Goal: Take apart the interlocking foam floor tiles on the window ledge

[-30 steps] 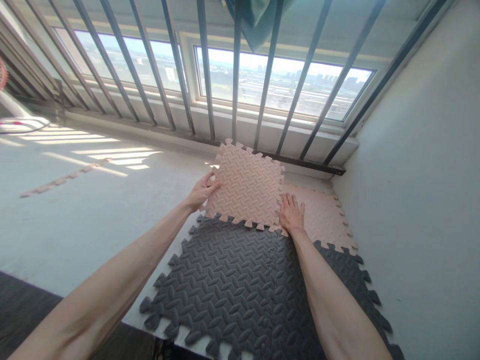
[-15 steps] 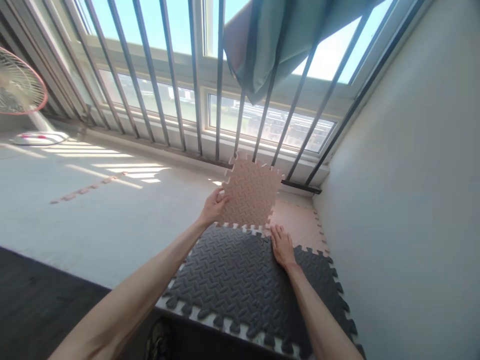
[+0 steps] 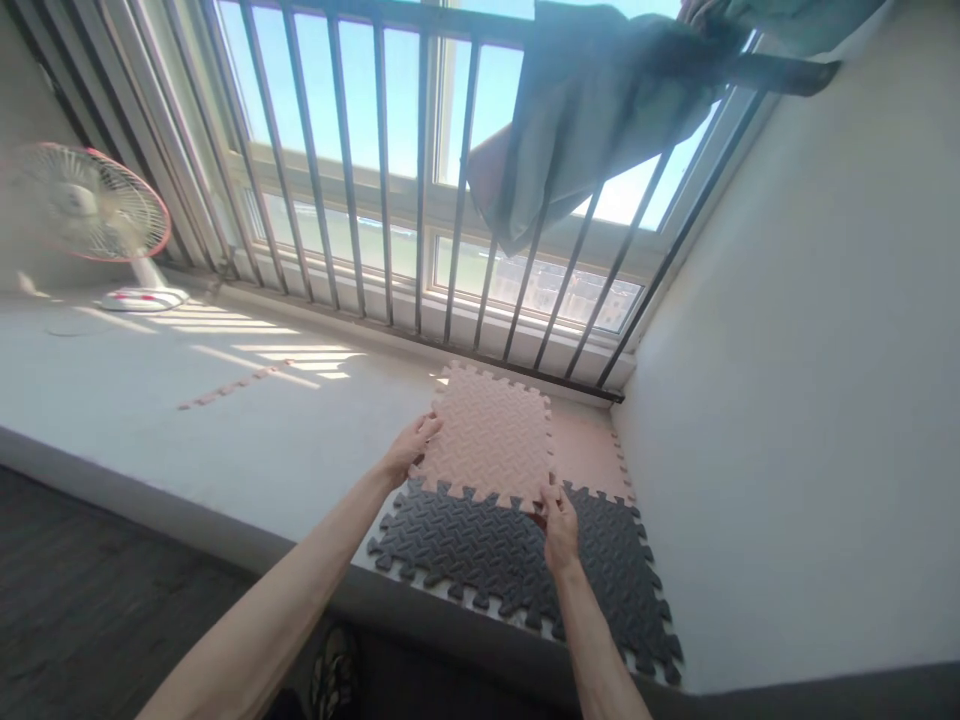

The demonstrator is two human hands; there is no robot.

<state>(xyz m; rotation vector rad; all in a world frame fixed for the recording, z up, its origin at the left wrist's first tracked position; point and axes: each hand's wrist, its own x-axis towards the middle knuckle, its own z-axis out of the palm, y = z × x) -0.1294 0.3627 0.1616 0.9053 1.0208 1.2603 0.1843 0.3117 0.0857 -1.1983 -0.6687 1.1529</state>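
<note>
— Left hand point(image 3: 409, 452): what has it got?
— It grips the pink tile point(image 3: 487, 437) at its left edge, fingers curled over the teeth.
— And the right hand point(image 3: 559, 520)?
— It pinches the tile's near right corner. The tile lies between both hands, its near edge over the dark mat point(image 3: 517, 555), beside another pink piece point(image 3: 589, 452) by the wall point(image 3: 787, 400).

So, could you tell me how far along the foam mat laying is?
Done: two dark grey tiles and one pink tile lie joined in the corner. In hand: left hand and right hand hold a second pink tile. Left: bare ledge beyond.
</note>
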